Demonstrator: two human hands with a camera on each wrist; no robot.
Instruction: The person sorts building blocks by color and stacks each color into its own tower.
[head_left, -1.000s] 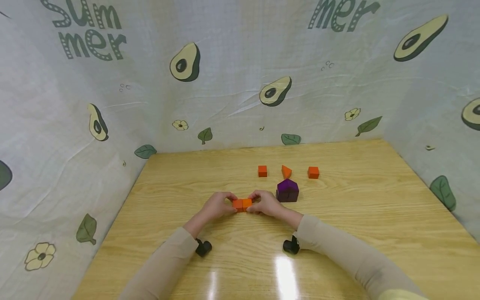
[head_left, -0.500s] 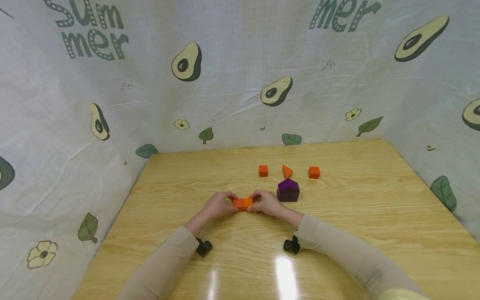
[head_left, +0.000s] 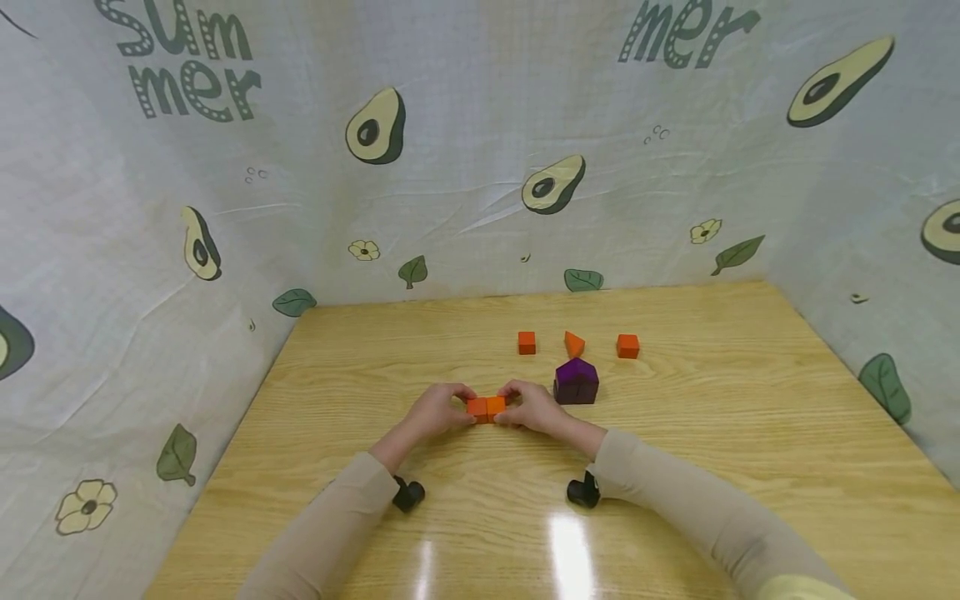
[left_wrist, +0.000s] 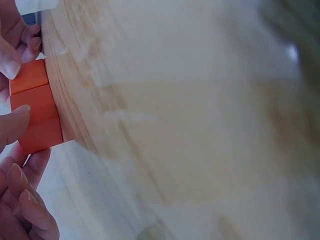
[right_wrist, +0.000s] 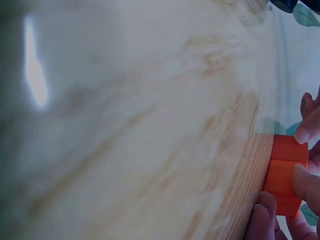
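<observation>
Two small cubes sit side by side on the wooden table, pressed face to face. My left hand (head_left: 437,409) pinches the red-orange cube (head_left: 477,410) between thumb and fingers. From the other side, my right hand (head_left: 532,407) pinches the brighter orange cube (head_left: 496,408). In the left wrist view the red-orange cube (left_wrist: 42,117) shows its front face under the left thumb, and the seam between the two blocks is thin. The right wrist view has the orange cube (right_wrist: 281,182) with the right thumb across its near edge.
Just right of my right hand stands a dark purple house-shaped block group (head_left: 576,382). Behind it lie a red-orange cube (head_left: 527,342), an orange triangular block (head_left: 573,343) and another red-orange cube (head_left: 627,346). A printed cloth (head_left: 465,208) walls the table's back and sides.
</observation>
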